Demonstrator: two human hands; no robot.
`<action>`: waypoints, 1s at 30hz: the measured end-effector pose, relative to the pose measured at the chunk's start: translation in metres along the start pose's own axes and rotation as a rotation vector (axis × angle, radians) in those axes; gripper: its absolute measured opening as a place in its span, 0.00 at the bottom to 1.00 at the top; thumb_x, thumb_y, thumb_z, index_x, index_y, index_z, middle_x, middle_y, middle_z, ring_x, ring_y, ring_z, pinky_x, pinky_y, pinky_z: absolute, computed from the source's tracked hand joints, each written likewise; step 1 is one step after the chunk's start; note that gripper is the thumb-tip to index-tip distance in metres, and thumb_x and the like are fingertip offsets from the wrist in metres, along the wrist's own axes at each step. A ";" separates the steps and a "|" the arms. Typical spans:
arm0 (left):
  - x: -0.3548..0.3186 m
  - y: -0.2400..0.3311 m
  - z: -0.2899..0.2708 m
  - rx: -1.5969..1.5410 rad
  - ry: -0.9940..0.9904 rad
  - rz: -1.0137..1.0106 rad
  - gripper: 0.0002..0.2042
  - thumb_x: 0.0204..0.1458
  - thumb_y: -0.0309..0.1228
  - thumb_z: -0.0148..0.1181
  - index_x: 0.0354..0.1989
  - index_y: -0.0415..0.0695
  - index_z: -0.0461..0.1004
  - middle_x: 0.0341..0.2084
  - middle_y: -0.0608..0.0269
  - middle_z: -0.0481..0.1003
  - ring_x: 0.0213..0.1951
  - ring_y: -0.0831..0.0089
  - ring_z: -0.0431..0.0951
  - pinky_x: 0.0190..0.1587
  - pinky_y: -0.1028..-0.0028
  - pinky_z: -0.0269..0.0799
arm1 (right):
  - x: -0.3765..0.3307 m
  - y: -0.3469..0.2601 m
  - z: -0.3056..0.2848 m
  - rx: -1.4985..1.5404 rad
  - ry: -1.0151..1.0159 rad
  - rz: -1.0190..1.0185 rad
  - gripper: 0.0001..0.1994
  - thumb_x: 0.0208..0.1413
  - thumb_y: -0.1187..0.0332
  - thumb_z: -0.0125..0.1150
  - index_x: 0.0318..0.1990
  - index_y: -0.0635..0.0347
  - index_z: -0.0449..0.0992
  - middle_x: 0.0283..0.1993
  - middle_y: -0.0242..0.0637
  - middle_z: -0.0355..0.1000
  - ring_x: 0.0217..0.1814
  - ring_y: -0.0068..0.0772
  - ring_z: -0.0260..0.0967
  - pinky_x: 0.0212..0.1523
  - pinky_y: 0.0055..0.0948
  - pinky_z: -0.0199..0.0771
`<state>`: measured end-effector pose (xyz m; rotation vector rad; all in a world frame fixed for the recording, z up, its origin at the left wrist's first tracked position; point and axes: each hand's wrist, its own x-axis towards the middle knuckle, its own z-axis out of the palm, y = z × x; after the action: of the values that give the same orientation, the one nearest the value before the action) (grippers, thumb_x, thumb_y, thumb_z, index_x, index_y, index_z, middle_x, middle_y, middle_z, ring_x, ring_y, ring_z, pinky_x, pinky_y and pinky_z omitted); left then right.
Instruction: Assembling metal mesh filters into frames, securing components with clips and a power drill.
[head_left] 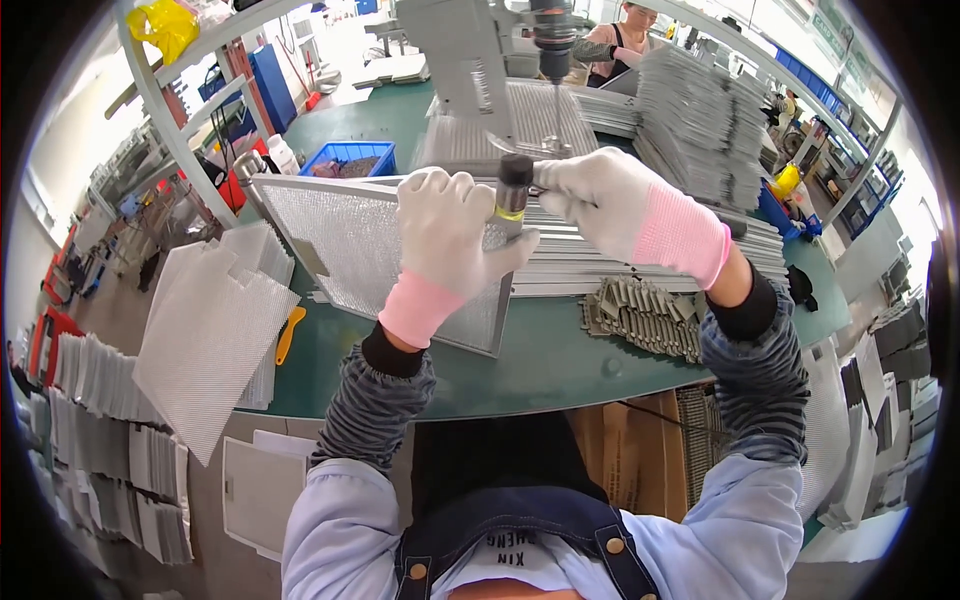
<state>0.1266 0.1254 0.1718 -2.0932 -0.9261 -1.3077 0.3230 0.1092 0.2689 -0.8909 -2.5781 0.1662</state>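
Note:
My left hand [440, 240], in a white glove with a pink cuff, is closed around the upper right part of a metal-framed mesh panel [345, 225]. The panel leans tilted on the table, its lower corner near the front edge. In my right hand [610, 205], gloved the same way, is a mallet [513, 180] with a black and silver head and a yellow ring. Its head is at the panel's right side, close to my left thumb. Part of the handle is hidden by my fingers; a dark end shows past the wrist.
Metal strips [560, 265] and small metal brackets [645, 315] lie to the right. Mesh sheets [210, 320] and an orange-yellow tool [290, 335] are left. Behind stand a blue tray [380, 150], a drill press [460, 70] and stacked panels [690, 110]; a person [620, 45] works beyond.

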 end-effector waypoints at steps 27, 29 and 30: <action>-0.002 0.014 0.022 -0.007 0.246 -0.071 0.14 0.33 0.39 0.65 0.26 0.47 0.69 0.22 0.63 0.61 0.29 0.64 0.63 0.39 0.63 0.56 | 0.001 -0.010 -0.024 0.072 0.354 0.114 0.11 0.59 0.69 0.55 0.46 0.60 0.76 0.20 0.49 0.67 0.22 0.46 0.69 0.27 0.36 0.68; -0.002 0.015 0.022 -0.003 0.230 -0.074 0.14 0.33 0.39 0.66 0.26 0.47 0.69 0.22 0.64 0.61 0.29 0.64 0.63 0.40 0.63 0.56 | -0.002 0.004 -0.005 -0.112 -0.013 0.081 0.12 0.59 0.69 0.54 0.49 0.60 0.76 0.17 0.45 0.64 0.17 0.35 0.65 0.23 0.32 0.65; -0.004 0.010 0.017 0.017 0.213 -0.074 0.15 0.33 0.39 0.66 0.26 0.47 0.70 0.22 0.64 0.61 0.29 0.64 0.63 0.40 0.63 0.56 | -0.002 -0.006 -0.009 0.043 -0.073 0.207 0.12 0.59 0.71 0.54 0.49 0.62 0.75 0.18 0.43 0.60 0.18 0.25 0.61 0.22 0.28 0.64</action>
<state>0.1427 0.1297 0.1604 -1.8785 -0.9253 -1.5207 0.3250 0.1028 0.2775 -1.1542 -2.5342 0.3175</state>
